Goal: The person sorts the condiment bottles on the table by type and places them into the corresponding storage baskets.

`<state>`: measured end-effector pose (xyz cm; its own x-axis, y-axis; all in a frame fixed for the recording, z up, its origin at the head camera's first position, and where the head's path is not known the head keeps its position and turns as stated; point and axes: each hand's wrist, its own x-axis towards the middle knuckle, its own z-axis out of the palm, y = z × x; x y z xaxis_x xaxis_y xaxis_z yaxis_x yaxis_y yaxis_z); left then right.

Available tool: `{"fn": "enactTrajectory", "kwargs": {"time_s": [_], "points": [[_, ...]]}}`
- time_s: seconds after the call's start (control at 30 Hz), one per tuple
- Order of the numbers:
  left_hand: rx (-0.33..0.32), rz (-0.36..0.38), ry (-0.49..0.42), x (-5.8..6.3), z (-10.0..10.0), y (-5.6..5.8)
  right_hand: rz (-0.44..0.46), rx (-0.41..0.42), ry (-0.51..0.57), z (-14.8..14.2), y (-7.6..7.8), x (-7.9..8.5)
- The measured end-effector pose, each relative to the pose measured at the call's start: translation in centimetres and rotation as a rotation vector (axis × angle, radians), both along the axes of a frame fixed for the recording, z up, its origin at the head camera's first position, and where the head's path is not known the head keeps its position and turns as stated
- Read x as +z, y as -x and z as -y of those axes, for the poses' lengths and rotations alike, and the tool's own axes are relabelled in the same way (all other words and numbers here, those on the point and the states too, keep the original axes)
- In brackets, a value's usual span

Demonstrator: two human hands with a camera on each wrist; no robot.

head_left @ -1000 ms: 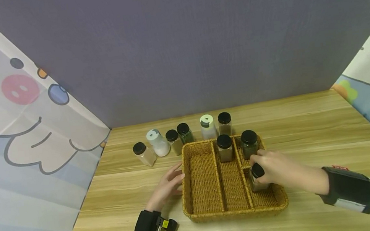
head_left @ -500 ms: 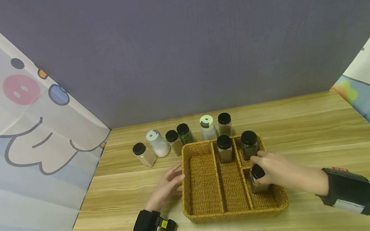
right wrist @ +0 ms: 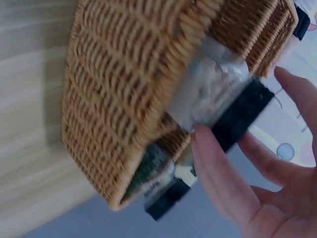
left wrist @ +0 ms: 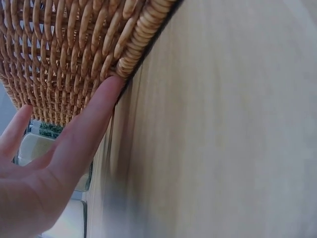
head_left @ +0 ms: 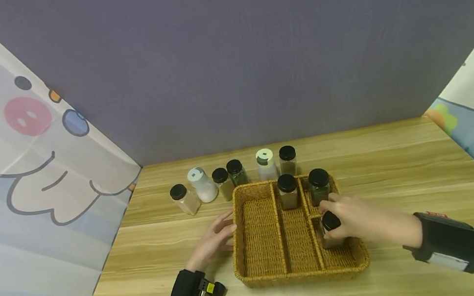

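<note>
A woven basket point(head_left: 263, 280) with several compartments stands on the wooden table. My right hand point(head_left: 352, 218) reaches over its right side, thumb and fingers around the black lid of a spice jar point(head_left: 331, 242) in the front right compartment. In the right wrist view, the clear jar point(right wrist: 210, 82) stands inside the wicker wall, a fingertip at its neck just below the lid. My left hand point(head_left: 214, 242) rests its extended fingers against the basket's left side. Seen from the left wrist, one fingertip touches the wicker near its bottom edge, fingers point(left wrist: 89, 129) straight.
A green-filled jar point(head_left: 319, 188) stands in the back right compartment, and a brown one point(head_left: 288, 193) in the middle compartment. Behind the basket are several black-lidded jars point(head_left: 288, 160) and two white-topped shakers point(head_left: 204, 185). A grey partition point(head_left: 252, 57) rises at the table's back.
Slightly more of the lid shows between my right thumb and fingers. My left hand and the basket have stayed in place.
</note>
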<state>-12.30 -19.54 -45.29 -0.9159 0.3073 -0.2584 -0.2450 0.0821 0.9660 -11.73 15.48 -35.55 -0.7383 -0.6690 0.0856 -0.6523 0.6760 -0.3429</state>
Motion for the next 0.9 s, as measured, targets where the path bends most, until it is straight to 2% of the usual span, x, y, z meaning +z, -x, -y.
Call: {"fn": "enactTrajectory", "kwargs": {"time_s": [0.1,0.23,0.43,0.77,0.9], "points": [[0.005,0.001,-0.002,0.0,0.0,-0.1,0.015,0.005,0.002,0.1,0.5,0.8],[0.006,-0.002,-0.007,0.1,-0.1,-0.2,-0.034,0.013,0.028,0.1,1.6,2.1],[-0.008,-0.007,-0.017,0.2,0.0,-0.1,0.001,-0.004,0.043,0.6,4.0,4.0],[-0.011,-0.001,-0.019,0.1,0.0,0.0,-0.022,-0.003,0.101,1.5,8.1,5.6],[-0.010,-0.003,-0.021,0.1,0.1,0.0,-0.043,-0.017,0.064,1.8,9.7,6.1]]}}
